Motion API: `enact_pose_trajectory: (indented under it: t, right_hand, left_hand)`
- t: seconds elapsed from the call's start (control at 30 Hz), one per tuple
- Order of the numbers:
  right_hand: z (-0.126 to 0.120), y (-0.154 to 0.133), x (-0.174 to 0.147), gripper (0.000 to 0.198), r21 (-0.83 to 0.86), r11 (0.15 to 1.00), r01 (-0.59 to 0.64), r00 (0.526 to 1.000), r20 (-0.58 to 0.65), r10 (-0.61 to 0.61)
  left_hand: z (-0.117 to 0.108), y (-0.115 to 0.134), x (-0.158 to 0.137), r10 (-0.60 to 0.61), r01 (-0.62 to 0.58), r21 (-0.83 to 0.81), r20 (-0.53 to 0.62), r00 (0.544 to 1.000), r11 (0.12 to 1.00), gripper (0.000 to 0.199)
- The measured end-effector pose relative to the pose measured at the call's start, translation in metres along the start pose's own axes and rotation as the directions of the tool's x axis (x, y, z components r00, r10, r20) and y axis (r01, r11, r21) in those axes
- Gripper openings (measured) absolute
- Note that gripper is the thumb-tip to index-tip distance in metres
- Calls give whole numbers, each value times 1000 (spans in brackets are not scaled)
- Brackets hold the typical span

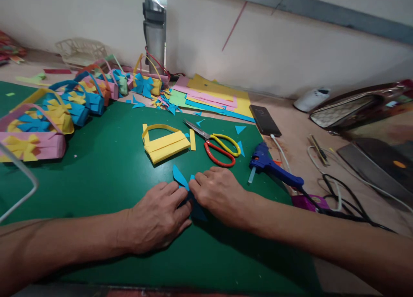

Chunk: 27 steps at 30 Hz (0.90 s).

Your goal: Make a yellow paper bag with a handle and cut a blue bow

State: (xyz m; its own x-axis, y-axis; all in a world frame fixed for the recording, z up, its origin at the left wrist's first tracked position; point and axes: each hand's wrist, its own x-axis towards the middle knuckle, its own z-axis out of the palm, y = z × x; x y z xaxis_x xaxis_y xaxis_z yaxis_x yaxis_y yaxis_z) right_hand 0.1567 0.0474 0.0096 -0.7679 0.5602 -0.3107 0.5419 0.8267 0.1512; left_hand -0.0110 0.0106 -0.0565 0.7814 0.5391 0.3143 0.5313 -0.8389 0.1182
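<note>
Both hands meet over a blue paper cutout (180, 176) at the near middle of the green mat. My left hand (160, 217) is closed on its left side, fingers bent and pressed together. On the other side my right hand (222, 196) pinches the same paper, covering most of it. Pointed blue tips stick out above and below the fingers; the full shape is hidden. Just beyond lies a small yellow paper basket (168, 146) with a strip handle. Scissors (214, 144) with one red and one yellow handle rest open to its right.
Finished paper baskets (60, 116) line the left. Coloured sheets (219, 95) and scraps (164, 103) lie at the back, near a tumbler (155, 35). A blue glue gun (269, 161), a phone (265, 120) and cables (346, 198) are on the right. A white curved tube (30, 176) juts in at left.
</note>
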Motion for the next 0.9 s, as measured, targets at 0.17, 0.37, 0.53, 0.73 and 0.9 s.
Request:
enact_pose_trajectory:
  t: [0.17, 0.37, 0.53, 0.73, 0.9]
  right_hand:
    - [11, 8, 0, 7, 64, 991, -117, 992, -37, 119]
    - [15, 18, -7, 12, 223, 931, -290, 943, -97, 317]
    - [26, 10, -23, 22, 227, 967, -118, 930, -317, 188]
    - [42, -1, -36, 23, 193, 981, -22, 905, -413, 102]
    - [44, -6, -37, 29, 189, 982, -20, 873, -475, 109]
  left_hand:
    - [-1, -1, 0, 9, -9, 17, 14, 1000, 1000, 22]
    - [0, -1, 0, 11, -12, 24, 42, 999, 1000, 24]
    - [-2, -1, 1, 9, -9, 15, 49, 999, 1000, 23]
    - [-1, -1, 1, 1, -2, 16, 42, 999, 1000, 19]
    - [-1, -1, 0, 6, -7, 16, 32, 999, 1000, 21]
